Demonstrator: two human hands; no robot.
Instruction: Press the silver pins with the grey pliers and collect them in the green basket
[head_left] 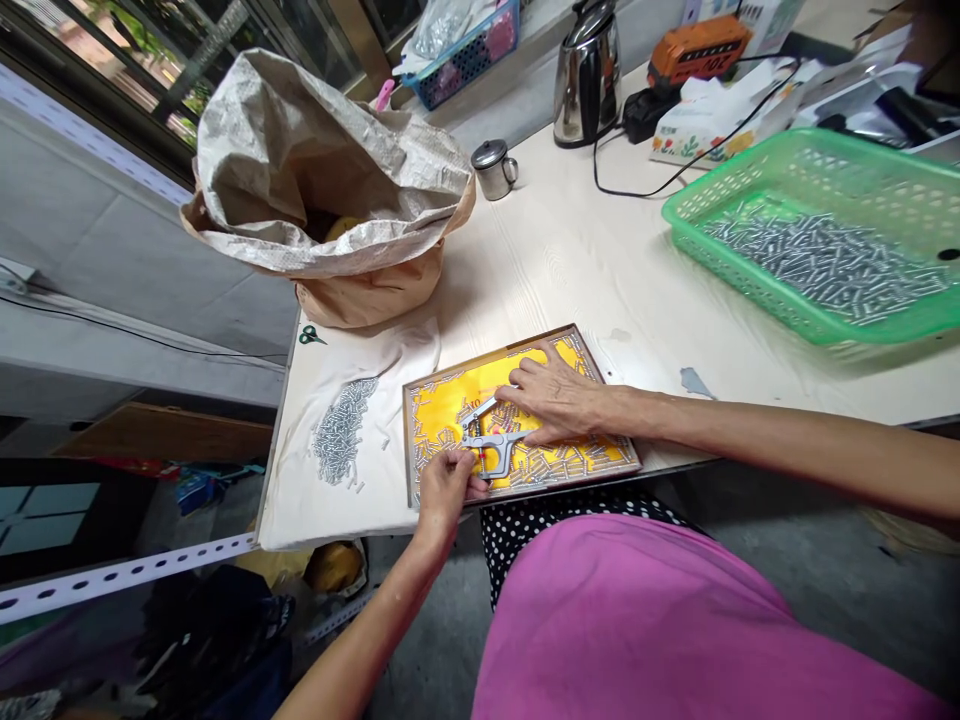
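Observation:
A shallow tray with a yellow floor [448, 402] lies at the table's near edge, strewn with several small silver metal pins. On it stands a grey metal hand press tool [491, 443]. My left hand [447, 487] is at the tray's front rim, its fingers pinched together at the tool's base on something too small to name. My right hand [555, 397] rests over the tool's lever and the pins, fingers curled down on the lever. A heap of the same silver pins [339, 437] lies on a white cloth [330, 500] left of the tray.
A green plastic basket [795, 170] holding many silver pins sits at the right. A large open paper sack [322, 170] stands at the back left, small scissors [309, 336] near it. A steel cup [493, 168], kettle [589, 72], black cable and tissue box stand farther back.

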